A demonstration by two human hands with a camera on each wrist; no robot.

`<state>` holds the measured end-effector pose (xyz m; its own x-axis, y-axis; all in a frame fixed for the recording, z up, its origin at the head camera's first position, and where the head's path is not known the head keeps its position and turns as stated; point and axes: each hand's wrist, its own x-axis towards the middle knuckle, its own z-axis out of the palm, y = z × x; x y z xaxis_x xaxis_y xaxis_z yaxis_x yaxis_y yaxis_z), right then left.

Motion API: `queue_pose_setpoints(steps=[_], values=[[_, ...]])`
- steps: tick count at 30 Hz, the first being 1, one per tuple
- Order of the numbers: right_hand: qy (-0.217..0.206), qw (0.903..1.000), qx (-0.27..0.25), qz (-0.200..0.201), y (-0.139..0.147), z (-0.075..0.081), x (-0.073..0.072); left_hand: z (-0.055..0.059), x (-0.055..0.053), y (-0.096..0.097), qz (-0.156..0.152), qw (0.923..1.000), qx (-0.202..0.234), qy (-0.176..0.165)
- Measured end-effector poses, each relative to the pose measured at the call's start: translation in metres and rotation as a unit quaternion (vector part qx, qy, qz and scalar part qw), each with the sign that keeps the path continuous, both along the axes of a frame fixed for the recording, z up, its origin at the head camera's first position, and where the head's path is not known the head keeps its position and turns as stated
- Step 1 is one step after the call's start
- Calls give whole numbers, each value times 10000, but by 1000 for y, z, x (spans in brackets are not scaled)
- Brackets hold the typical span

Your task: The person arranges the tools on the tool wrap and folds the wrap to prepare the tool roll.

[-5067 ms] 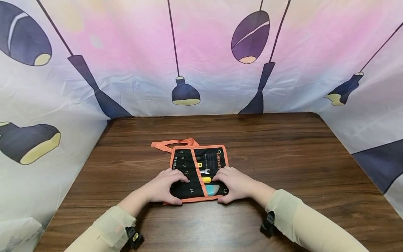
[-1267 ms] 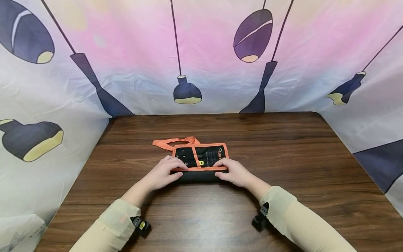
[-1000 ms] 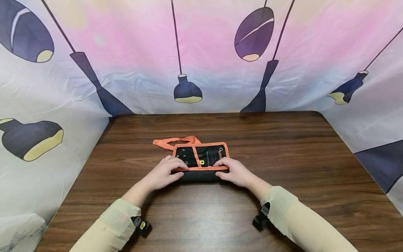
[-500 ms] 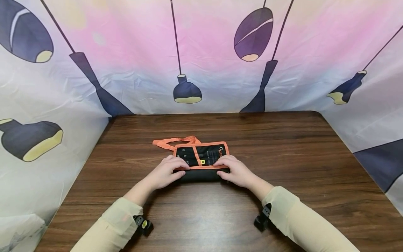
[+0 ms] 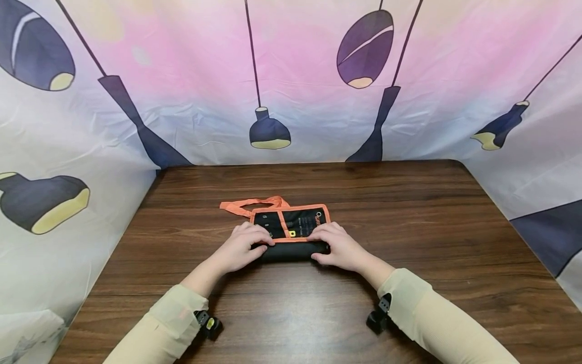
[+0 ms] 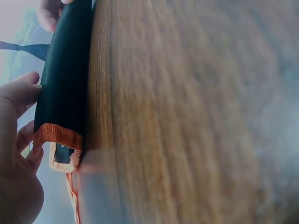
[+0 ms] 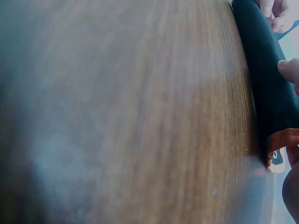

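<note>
A black tool roll (image 5: 291, 251) with orange trim lies on the table, its near part rolled over toward the far side. On the flat part, printed numbers and a small yellow piece (image 5: 292, 233) in a pocket show. My left hand (image 5: 238, 247) grips the left end of the rolled part, thumb on the near side and fingers over the top. At the right end my right hand (image 5: 343, 247) holds it the same way. Both wrist views show the roll's (image 6: 65, 70) orange-edged open end beside the fingers. Tools inside the rolled part are hidden.
An orange tie strap (image 5: 254, 203) lies loose behind the roll, off its far left corner. The dark wooden table (image 5: 291, 313) ends at a printed fabric backdrop (image 5: 204, 136) at the back and sides.
Five seconds ago the tool roll lay flat with its pockets and tools showing; its near part is now rolled up. In the last second the roll and hands shifted only slightly.
</note>
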<state>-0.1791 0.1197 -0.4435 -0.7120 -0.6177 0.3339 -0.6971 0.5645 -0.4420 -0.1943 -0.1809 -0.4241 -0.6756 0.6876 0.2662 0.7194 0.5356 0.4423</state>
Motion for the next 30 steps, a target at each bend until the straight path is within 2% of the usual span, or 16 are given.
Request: queue_pose_setpoints(steps=[8,17,30], values=[[-340,9992,108,-171,-2,2,-2,-4,1,-2,61,9993,-140,-353],[-243,9990,240,-303,-1,4,-4,-7,-2,-1,137,9983,-355,-451],[-257,9970,646,-327,-3,8,-12,-8,-6,3,329,9975,-535,-337]])
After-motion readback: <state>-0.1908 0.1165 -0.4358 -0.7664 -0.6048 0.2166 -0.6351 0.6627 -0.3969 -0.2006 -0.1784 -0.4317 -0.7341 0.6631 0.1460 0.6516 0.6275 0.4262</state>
